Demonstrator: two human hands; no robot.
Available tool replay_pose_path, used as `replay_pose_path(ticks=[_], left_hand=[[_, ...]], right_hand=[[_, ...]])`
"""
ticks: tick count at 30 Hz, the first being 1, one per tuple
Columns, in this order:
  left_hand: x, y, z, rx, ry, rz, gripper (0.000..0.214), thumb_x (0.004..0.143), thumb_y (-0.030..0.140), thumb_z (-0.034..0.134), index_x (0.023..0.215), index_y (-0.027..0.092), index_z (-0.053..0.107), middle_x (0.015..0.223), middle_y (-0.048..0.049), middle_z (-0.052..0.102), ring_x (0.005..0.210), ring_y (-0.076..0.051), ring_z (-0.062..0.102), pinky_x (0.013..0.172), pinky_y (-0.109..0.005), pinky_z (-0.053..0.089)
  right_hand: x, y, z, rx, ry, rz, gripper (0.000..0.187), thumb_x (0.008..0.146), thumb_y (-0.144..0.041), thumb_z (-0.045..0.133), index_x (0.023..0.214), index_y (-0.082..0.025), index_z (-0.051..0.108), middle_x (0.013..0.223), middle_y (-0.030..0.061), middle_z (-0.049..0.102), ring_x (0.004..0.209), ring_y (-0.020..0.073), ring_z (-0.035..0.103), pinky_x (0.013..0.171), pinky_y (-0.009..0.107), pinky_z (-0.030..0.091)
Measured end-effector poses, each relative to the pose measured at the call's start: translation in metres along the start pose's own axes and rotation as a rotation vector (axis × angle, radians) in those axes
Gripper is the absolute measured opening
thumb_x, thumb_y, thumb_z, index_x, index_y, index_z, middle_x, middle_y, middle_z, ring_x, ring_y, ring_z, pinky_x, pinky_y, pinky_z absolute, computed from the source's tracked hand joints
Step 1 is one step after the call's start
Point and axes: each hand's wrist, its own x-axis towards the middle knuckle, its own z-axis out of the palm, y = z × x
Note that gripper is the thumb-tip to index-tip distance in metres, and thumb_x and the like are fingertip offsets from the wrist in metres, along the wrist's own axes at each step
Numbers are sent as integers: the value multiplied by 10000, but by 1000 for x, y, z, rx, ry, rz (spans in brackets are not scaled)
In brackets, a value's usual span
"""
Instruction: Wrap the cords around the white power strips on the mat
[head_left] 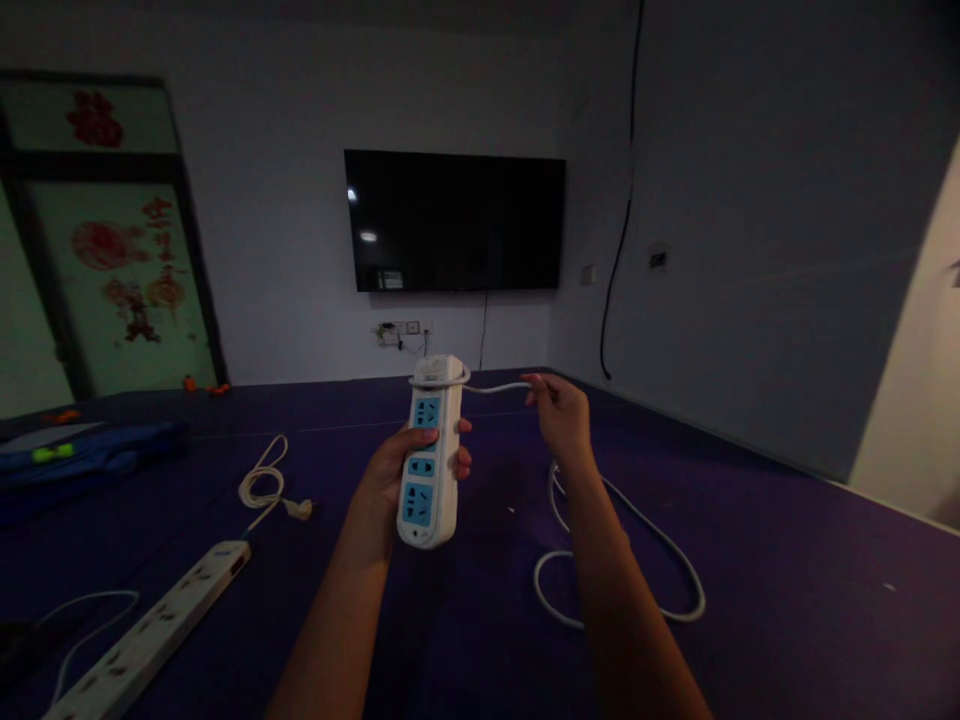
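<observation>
The strip (422, 467), white with blue socket panels, is held up just left of the middle of the frame, roughly upright and leaning a little to the right. The left hand (388, 462) is clamped on it, the thumb across the front panels and the fingertips wrapped round its right edge. A white cord (499, 388) goes round the strip's top end and runs rightward to the right hand (564, 412), which pinches it between thumb and fingers, well apart from the strip. More of the cord lies in wide loops on the purple floor (480, 640) at the lower right, partly hidden behind the right forearm. In the lower left lies a long strip (154, 632), set at a slant, with a coiled wire (261, 487) and a plug (299, 510) beyond its upper end. A dark TV (456, 222) hangs on the wall at upper centre, with sockets (412, 328) below it. A door (112, 280) with red decorations stands at the upper left, and a black cable (619, 265) hangs down at the upper right.
</observation>
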Motion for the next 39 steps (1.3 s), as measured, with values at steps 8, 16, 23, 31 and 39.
replay_pose_path(ticks=[8, 16, 23, 31, 39], left_hand=[[-6, 7, 8, 23, 5, 14, 366, 704, 229, 628, 1024, 51, 610, 695, -101, 692, 600, -159, 654, 585, -223, 520], [9, 0, -2, -289, 52, -17, 528, 800, 363, 604, 1219, 69, 475, 869, -92, 714, 812, -186, 686, 752, -255, 543], [15, -4, -35, -519, 59, -156, 920, 692, 754, 466, 1288, 57, 403, 824, -107, 677, 732, -176, 675, 687, -245, 538], [13, -9, -17, -243, -155, -212, 709, 650, 638, 621, 1111, 113, 501, 732, -34, 552, 547, -114, 552, 517, -230, 496], [6, -16, -3, 143, 268, -126, 358, 761, 318, 595, 1028, 85, 542, 780, -71, 601, 481, -78, 536, 417, -183, 422]], right_hand=[[-10, -7, 19, -60, -425, -174, 367, 844, -157, 426, 1138, -189, 643, 1054, 81, 695, 986, 192, 635, 862, 308, 463], [-22, -36, 32, -243, -474, -202, 296, 794, -181, 544, 1059, -216, 672, 972, 61, 719, 864, 205, 658, 716, 276, 457], [-12, -22, 19, -375, -207, -193, 285, 872, -373, 480, 825, -222, 717, 822, 55, 723, 723, 190, 640, 599, 257, 365], [-7, -15, 3, -338, 152, 14, 441, 871, -499, 428, 807, -160, 703, 638, 60, 640, 584, 170, 545, 545, 257, 293], [5, 4, -29, -164, 508, 45, 529, 858, -550, 404, 796, -115, 699, 668, 73, 637, 630, 176, 547, 600, 269, 369]])
